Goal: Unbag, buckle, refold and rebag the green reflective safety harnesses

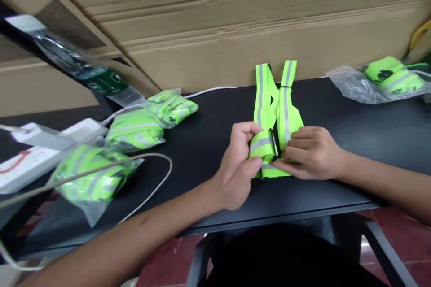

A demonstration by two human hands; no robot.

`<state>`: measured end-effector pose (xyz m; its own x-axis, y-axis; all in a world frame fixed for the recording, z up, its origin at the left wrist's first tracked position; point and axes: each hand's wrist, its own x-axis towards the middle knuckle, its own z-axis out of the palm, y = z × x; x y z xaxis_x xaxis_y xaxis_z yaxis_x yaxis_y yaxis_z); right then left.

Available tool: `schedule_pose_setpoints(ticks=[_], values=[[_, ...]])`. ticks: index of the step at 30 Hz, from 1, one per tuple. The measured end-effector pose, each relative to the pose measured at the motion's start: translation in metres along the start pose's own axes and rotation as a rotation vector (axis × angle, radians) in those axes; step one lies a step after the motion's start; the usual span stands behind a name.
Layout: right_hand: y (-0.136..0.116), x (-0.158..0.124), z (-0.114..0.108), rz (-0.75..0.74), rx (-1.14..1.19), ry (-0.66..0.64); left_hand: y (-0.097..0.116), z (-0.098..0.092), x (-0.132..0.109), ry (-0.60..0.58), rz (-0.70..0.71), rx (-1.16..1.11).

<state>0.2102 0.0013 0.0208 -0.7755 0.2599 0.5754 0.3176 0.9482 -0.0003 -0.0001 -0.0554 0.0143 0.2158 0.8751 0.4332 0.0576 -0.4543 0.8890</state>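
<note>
Strap vest point(274, 98) lies mid tabletop point(208, 143), its far ends toward the cardboard wall point(235, 31) behind. Left hand point(237, 168) grips its rolled near end, and right hand point(311, 152) holds it just right of that. Bagged vests point(136, 130) sit in a row at left. Power strip point(30, 157) is further left, with a cable point(158, 179) in front. Another bag point(392, 76) sits far right, at the rear.

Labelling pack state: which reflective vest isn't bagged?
The vest held by the left hand and right hand; the others lie in clear bags.
</note>
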Motion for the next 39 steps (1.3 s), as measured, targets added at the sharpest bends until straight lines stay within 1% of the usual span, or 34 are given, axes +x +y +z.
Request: schedule_pose_setpoints(ticks=[4,8,11,13,15,16,17,19,21,23,25,26,28,31,33,35,37,39], values=[[-0.006,-0.005,0.001,0.058,-0.077,0.055,0.001,0.01,0.009,-0.068,-0.023,0.2],[-0.02,-0.01,-0.008,0.049,-0.211,0.033,0.002,0.012,0.011,-0.133,0.013,0.335],[-0.035,-0.021,-0.022,0.102,-0.159,-0.058,0.006,0.016,0.009,-0.165,0.061,0.438],[-0.046,-0.032,-0.03,0.161,-0.121,-0.134,0.009,0.021,0.009,-0.154,0.05,0.525],[-0.054,-0.042,-0.032,0.216,-0.129,-0.171,0.01,0.028,0.01,-0.143,0.027,0.598],[-0.057,-0.047,-0.032,0.235,-0.121,-0.182,0.01,0.031,0.011,-0.157,0.033,0.635],[-0.06,-0.05,-0.031,0.249,-0.101,-0.184,0.009,0.034,0.013,-0.194,0.059,0.675],[-0.063,-0.055,-0.029,0.259,-0.032,-0.164,0.006,0.036,0.015,-0.298,0.158,0.761],[-0.064,-0.059,-0.028,0.255,0.015,-0.082,0.004,0.034,0.016,-0.395,0.28,0.84],[-0.064,-0.064,-0.029,0.239,0.033,0.013,0.004,0.03,0.014,-0.447,0.361,0.904],[-0.062,-0.068,-0.032,0.228,0.031,0.075,0.007,0.027,0.01,-0.481,0.382,0.966],[-0.06,-0.069,-0.034,0.228,0.017,0.082,0.009,0.025,0.008,-0.494,0.376,0.991],[-0.054,-0.069,-0.037,0.233,-0.017,0.041,0.013,0.024,0.006,-0.516,0.353,1.029],[-0.041,-0.065,-0.039,0.252,0.011,-0.099,0.015,0.019,0.006,-0.576,0.328,1.031],[-0.034,-0.063,-0.04,0.255,0.054,-0.175,0.013,0.011,0.007,-0.62,0.328,0.958],[-0.029,-0.062,-0.041,0.251,0.072,-0.213,0.011,0.002,0.005,-0.637,0.355,0.873],[-0.026,-0.062,-0.043,0.242,0.083,-0.238,0.01,-0.007,0.0,-0.597,0.39,0.878],[-0.025,-0.061,-0.046,0.228,0.098,-0.257,0.01,-0.012,-0.009,-0.511,0.4,0.984]])
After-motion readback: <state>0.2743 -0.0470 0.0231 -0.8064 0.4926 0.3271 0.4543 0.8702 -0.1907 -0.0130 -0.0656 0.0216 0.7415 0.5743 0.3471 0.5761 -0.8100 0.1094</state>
